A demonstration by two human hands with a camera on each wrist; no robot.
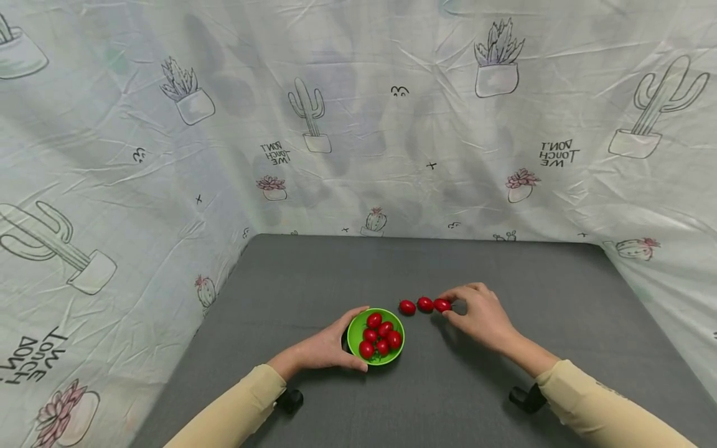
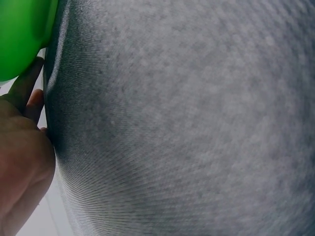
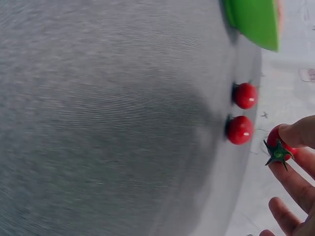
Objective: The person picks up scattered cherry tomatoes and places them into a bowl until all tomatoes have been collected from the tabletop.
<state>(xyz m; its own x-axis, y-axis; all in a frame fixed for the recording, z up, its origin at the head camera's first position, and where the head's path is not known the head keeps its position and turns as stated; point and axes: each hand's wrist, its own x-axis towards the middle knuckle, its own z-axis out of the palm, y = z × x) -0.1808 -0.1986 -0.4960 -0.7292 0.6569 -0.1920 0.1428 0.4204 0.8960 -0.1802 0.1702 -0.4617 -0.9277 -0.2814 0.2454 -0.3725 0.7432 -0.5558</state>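
My left hand [image 1: 323, 348] grips a green bowl [image 1: 360, 323] from its left side, thumb at the near edge and fingers toward the far edge. Several red cherry tomatoes [image 1: 370, 335] lie inside the bowl. Between thumb and fingers, my right hand [image 1: 483, 316] pinches a cherry tomato [image 3: 279, 147]; its green star-shaped stem end shows in the right wrist view. Just left of it, two more cherry tomatoes [image 1: 407, 307] [image 3: 239, 130] sit on the cloth, to the upper right of the bowl. In the left wrist view only part of the bowl [image 2: 22, 37] shows.
A dark grey cloth [image 1: 313, 267] covers the table. Behind it and at the sides hangs a pale curtain [image 1: 358, 124] printed with potted cacti. A black strap piece [image 1: 528, 399] hangs under the right wrist, another black piece [image 1: 290, 401] under the left.
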